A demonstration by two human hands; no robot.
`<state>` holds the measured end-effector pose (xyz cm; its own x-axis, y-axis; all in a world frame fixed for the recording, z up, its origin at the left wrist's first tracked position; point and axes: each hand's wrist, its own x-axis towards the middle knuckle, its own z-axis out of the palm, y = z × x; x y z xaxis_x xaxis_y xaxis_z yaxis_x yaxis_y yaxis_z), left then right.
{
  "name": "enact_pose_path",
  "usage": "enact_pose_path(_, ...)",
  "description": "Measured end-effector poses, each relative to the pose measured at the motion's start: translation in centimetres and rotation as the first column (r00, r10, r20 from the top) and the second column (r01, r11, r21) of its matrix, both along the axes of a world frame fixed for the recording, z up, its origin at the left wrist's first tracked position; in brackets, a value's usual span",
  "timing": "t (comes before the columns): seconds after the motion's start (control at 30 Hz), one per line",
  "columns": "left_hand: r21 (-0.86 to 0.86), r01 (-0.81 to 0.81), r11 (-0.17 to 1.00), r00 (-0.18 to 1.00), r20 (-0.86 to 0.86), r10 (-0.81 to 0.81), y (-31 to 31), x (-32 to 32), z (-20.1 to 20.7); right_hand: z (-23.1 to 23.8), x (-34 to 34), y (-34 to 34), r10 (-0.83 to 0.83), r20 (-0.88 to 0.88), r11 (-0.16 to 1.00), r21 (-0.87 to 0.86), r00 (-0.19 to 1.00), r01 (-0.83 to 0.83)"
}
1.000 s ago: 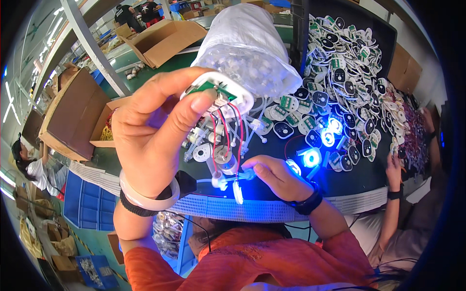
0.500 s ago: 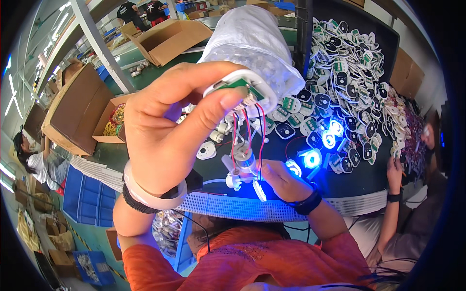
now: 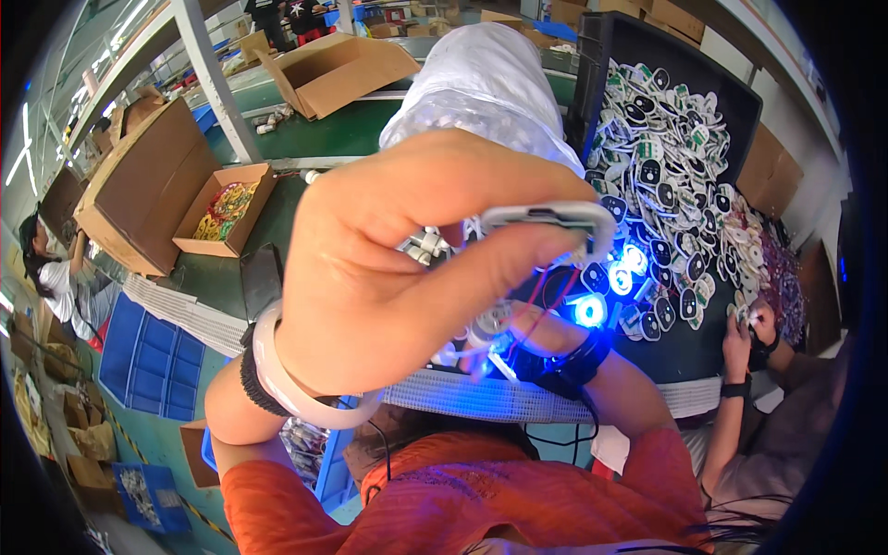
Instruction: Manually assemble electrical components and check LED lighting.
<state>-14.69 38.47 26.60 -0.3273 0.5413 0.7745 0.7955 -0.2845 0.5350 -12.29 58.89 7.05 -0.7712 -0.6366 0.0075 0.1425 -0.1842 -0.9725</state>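
Observation:
My left hand is raised above the table, its thumb and fingers pinching a white plastic housing with a circuit board by its edge. Red wires come down from it. Lower and to the right lies my right hand, close to a small clear cylindrical part lit by blue glare. My left hand covers most of its fingers, so I cannot make out its grip. Just beyond it a ring light glows blue, with another lit ring farther back.
A large heap of white and black plastic housings spreads over the right side. Behind my left hand stands a bulging plastic bag. A carton of coloured rings sits at left. Far right, another person's hands work at the table.
My left hand has moved right and slightly down with the housing, which is now tilted nearly edge-on. My right hand has turned, and its fingers are now mostly hidden.

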Motion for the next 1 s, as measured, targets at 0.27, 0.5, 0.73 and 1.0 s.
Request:
enact_pose_path(0.27, 0.017, 0.006, 1.000, 0.997, -0.083, -0.004, -2.1, 1.1, 0.1, 2.1, 0.3, -3.5, 0.383, -0.014, 0.910, 0.176, 0.924, -0.375)
enact_pose_path(0.5, 0.048, -0.040, 0.998, 0.998, -0.038, 0.042, -4.8, 2.8, -0.3, 4.3, 1.2, -8.9, 0.545, 0.184, 0.837, -0.061, 0.818, -0.544)
enact_pose_path(0.73, -0.014, -0.168, 0.986, 0.980, 0.101, 0.169, -9.7, 5.3, -0.7, 1.9, 0.9, -10.9, 0.343, 0.179, 0.901, -0.338, 0.922, -0.270)
enact_pose_path(1.0, 0.184, -0.375, 0.909, 0.767, 0.612, 0.193, -14.4, 6.7, -5.4, 4.7, 1.2, -12.1, 0.015, -0.108, 0.994, -0.103, 0.994, -0.026)
